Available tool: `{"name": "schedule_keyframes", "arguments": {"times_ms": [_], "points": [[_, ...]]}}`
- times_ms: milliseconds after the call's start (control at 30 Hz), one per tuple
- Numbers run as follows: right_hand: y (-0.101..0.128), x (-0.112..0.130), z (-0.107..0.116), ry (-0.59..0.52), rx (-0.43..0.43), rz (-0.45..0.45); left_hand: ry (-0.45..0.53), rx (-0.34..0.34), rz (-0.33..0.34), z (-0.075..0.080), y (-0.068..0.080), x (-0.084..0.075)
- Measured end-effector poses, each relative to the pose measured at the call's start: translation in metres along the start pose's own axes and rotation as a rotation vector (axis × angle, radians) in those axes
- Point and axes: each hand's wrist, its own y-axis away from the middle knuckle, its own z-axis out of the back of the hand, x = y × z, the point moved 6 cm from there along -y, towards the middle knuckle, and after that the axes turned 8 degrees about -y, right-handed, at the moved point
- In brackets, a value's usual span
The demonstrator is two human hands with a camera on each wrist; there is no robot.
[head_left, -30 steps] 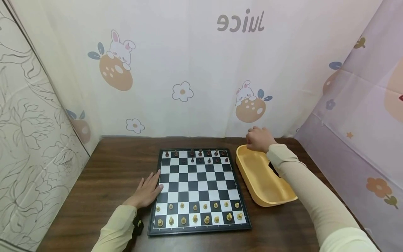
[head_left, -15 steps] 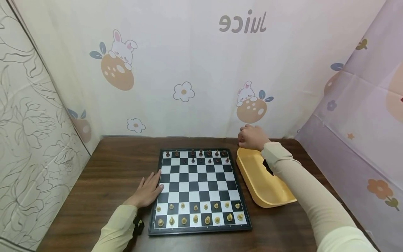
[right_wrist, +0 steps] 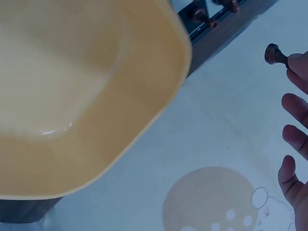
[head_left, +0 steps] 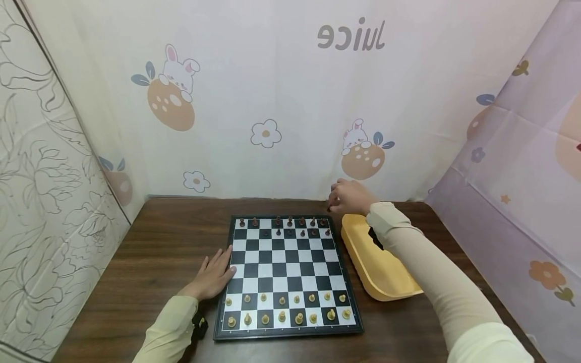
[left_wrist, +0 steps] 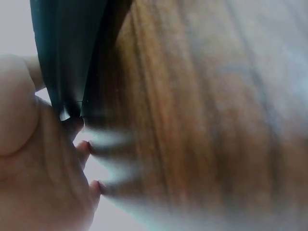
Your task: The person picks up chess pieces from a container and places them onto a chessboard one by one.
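Board nearly set up: a dark piece is in the right hand point(head_left: 347, 197), above the far right corner of the chessboard.

On the black-and-white chessboard point(head_left: 287, 275) both near rows of pale pieces point(head_left: 287, 307) look full, while the far dark brown rows point(head_left: 290, 227) show gaps, so I judge a few dark pieces remain to place. The right hand pinches a small dark brown wooden chess piece point(right_wrist: 275, 54) at its fingertips (other fingers loose), beside the shallow yellow plastic tray point(head_left: 379, 264), which looks empty. The left hand point(head_left: 211, 276) lies flat and spread on the dark wooden worktop point(head_left: 150, 262), touching the board's left edge.
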Motion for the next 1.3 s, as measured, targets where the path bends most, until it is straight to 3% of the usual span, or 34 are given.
{"name": "schedule_keyframes", "arguments": {"times_ms": [933,1300], "points": [[-0.072,0.049,-0.027,-0.039,-0.007,0.111,0.002,-0.019,-0.02,0.001,0.002,-0.001],[-0.089,0.067,-0.031,-0.04,0.007,0.148,-0.006,-0.02,-0.02,0.0,0.001,0.0]]}}
